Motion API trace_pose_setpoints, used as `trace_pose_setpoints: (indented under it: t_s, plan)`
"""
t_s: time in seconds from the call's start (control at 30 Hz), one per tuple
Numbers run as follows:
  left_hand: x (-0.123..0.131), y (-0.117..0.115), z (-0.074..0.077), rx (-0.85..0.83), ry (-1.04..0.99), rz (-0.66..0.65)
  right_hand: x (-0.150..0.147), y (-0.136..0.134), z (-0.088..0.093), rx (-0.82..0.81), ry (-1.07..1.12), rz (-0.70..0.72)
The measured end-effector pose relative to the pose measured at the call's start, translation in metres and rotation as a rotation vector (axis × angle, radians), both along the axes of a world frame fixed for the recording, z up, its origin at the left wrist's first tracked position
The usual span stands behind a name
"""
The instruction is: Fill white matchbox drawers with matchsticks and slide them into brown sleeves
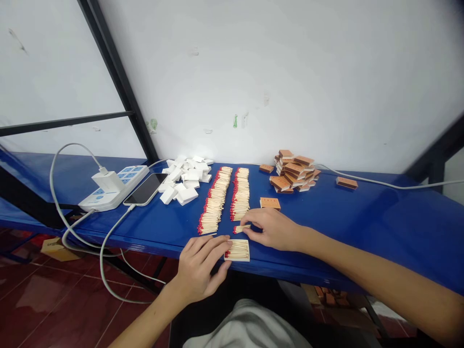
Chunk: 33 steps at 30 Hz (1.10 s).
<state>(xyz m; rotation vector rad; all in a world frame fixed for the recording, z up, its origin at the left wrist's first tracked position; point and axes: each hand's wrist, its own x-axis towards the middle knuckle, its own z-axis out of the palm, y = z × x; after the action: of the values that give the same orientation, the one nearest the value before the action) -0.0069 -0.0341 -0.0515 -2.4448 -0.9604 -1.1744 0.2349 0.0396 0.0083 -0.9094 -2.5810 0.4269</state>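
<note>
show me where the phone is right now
In the head view, the dark flat phone lies on the left of the blue table, between the white power strip and the pile of white cardboard trays.

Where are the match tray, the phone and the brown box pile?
match tray (239, 259): head view, near rim.
phone (145, 189): head view, screen middle.
brown box pile (294, 170): head view, box at pile's middle.

The left hand (201, 270) lies palm down, fingers stretched rightward, thumb below in a loose clasp. Just ahead and right of it, the right hand (273, 229) arches palm down, fingertips pinched leftward.
</note>
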Motion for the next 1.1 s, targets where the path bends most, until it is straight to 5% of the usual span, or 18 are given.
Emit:
trace_pose_setpoints:
  t_s: [0.7, 1.1]
  plan:
    - [0.0001, 0.0002, -0.0009, -0.013, 0.003, -0.019, -0.0023, -0.0009, 0.0076, -0.209, 0.01, -0.097]
    - [-0.0002, 0.0004, -0.0016, -0.011, -0.001, -0.024, -0.0015, -0.0002, 0.0049, -0.141, 0.016, -0.09]
